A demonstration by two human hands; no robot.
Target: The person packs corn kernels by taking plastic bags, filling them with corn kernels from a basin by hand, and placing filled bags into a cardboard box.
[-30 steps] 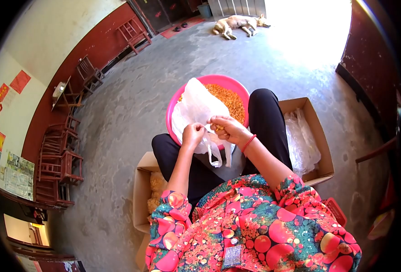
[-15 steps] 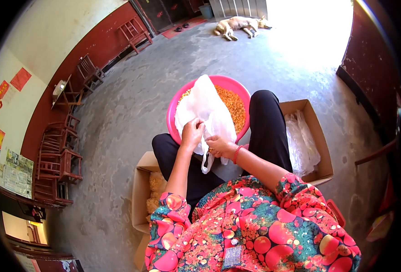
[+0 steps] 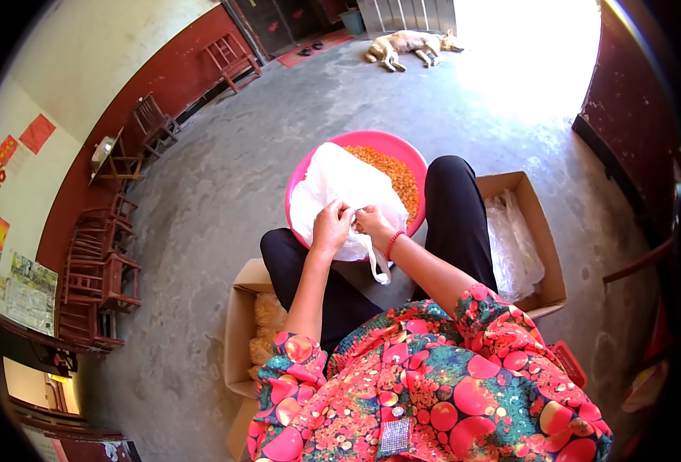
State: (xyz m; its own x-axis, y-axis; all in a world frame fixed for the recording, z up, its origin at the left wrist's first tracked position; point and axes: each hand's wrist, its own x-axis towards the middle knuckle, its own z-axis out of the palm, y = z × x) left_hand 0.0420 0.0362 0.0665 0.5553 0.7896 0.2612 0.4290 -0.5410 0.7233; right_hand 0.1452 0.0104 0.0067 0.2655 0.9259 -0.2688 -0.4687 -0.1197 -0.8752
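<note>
A white plastic bag [image 3: 329,181] hangs over the near left part of a pink basin [image 3: 398,142]. Orange-yellow kernels [image 3: 393,171] show in the basin behind the bag; the bag hides the others. My left hand [image 3: 331,227] is closed, pinching the bag's near edge. Close beside it, my right hand [image 3: 373,222] is closed on the same edge, a red beaded bracelet at its wrist. A handle loop of the bag dangles below my hands. What the bag contains, if anything, cannot be seen.
A cardboard box [image 3: 552,266] with clear plastic bags [image 3: 512,250] stands by my right leg. Another box [image 3: 238,331], at my left, holds yellowish packed bags [image 3: 267,327]. Wooden chairs [image 3: 98,289] line the left wall. A dog [image 3: 410,46] lies on the floor ahead.
My hands have come closer together, the right one moving up beside the left. The bag's top has sunk lower and spread wider over the basin.
</note>
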